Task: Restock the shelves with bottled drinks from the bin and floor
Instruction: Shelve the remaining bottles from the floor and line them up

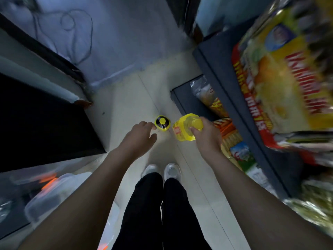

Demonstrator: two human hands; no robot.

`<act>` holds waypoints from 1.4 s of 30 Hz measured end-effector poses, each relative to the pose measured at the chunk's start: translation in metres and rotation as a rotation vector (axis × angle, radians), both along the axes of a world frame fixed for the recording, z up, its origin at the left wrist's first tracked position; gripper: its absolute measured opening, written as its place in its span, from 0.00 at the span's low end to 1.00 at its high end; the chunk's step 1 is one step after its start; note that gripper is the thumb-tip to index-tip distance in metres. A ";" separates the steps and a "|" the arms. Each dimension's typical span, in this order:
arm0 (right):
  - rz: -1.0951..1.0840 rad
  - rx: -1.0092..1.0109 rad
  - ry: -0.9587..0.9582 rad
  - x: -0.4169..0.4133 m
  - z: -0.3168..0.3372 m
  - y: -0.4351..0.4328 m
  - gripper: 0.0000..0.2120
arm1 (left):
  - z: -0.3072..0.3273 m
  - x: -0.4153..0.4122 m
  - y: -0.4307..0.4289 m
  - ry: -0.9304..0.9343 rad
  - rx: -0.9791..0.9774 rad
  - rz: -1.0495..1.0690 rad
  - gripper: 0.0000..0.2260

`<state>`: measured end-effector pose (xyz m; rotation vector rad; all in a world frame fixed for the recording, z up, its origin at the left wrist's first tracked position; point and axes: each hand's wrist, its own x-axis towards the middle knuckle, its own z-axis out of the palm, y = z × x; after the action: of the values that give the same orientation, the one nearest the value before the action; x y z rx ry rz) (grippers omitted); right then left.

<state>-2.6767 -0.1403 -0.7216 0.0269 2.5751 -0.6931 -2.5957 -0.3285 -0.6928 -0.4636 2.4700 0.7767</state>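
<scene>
Now | left hand (142, 135) fingers loosely spread just beside upright dark yellow-capped plastic bottle (162, 123), likely to grab it | right hand (207, 137) grips yellow plastic bottle (182, 130) by neck, right of it.

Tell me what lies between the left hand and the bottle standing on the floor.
Head view: nothing but a sliver of bare floor tile. The left hand reaches with open fingers almost to the floor bottle.
</scene>
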 end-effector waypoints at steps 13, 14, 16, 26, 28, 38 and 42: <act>-0.094 -0.058 0.271 0.040 0.271 0.004 0.23 | 0.238 0.007 -0.002 0.281 -0.032 -0.174 0.16; -0.118 -0.068 0.306 0.046 0.290 0.006 0.24 | 0.256 0.008 -0.002 0.305 -0.047 -0.200 0.16; -0.160 -0.104 0.362 0.056 0.323 0.011 0.24 | 0.290 0.012 -0.002 0.348 -0.082 -0.236 0.16; -0.367 -0.255 0.603 0.098 0.452 0.055 0.20 | 0.404 0.023 0.018 0.610 -0.066 -0.420 0.13; -0.381 -0.274 0.665 0.104 0.476 0.065 0.19 | 0.422 0.024 0.026 0.633 -0.047 -0.458 0.12; -0.479 -0.488 0.929 0.129 0.597 0.100 0.20 | 0.514 0.023 0.073 0.713 -0.003 -0.639 0.15; -0.527 -0.669 1.027 0.133 0.643 0.111 0.18 | 0.553 0.017 0.094 0.797 -0.006 -0.660 0.15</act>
<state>-2.5441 -0.0298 -0.0789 0.1754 3.0799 -2.2110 -2.5790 -0.2344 -0.1397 0.7929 3.0263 0.7435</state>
